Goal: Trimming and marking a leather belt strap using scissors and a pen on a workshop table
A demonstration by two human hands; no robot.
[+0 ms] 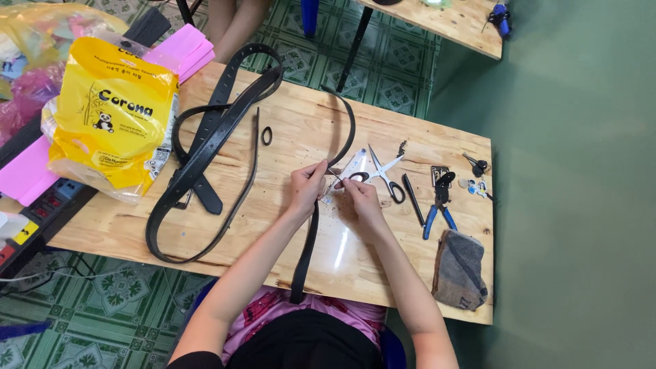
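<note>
Both hands are working at the middle of the desk [383, 273], close together. The left hand [305, 189] is pinching a black strap [309, 242], its grip closed on it near the top of the straight stretch. From that grip the strap is running down toward the person and hanging over the near desk edge; upward from the grip it is curving away in an arc across the wood. The right hand [359, 200] is sitting just right of the left, fingers closed on a thin tool whose tip is pointing toward the strap between the two grips; the tool itself is too small to make out. Under the right hand's fingertips a clear ruler [350, 169] is lying slantwise.

Just right of the right grip, scissors [385, 174] are lying partly open, then a black pen [413, 199], then blue-handled pliers [440, 205]. Further right, keys [477, 165] are lying near the desk edge, and below the pliers a grey pouch [460, 270] is resting at the corner.

Left of the left grip, several black belts [205, 154] are looping over each other, with a small black loop [266, 135] just above. Well left of them a yellow bag [113, 113] is sitting on pink paper [27, 171].
</note>
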